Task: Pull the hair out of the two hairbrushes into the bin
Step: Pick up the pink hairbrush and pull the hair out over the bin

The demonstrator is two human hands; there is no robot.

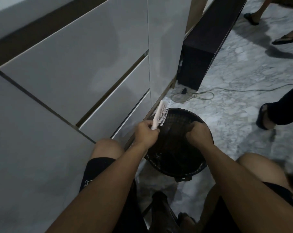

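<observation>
From the head camera, the left hand [146, 132] gripped a pale hairbrush [161, 115] by its handle, head pointing toward one o'clock over the black bin's [199, 167] rim. The right hand [199, 132] hung at three o'clock from it, fingers curled down into the bin; what they pinched I couldn't tell. The bristles looked nearly clean. No second brush showed, so perhaps half remained.

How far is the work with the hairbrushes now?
In hand: the left hand grips a pale hairbrush by its handle over the black bin. The right hand, fingers curled, is down in the bin; any hair in it is not visible. A second brush is not in view, so it probably remains.
</observation>
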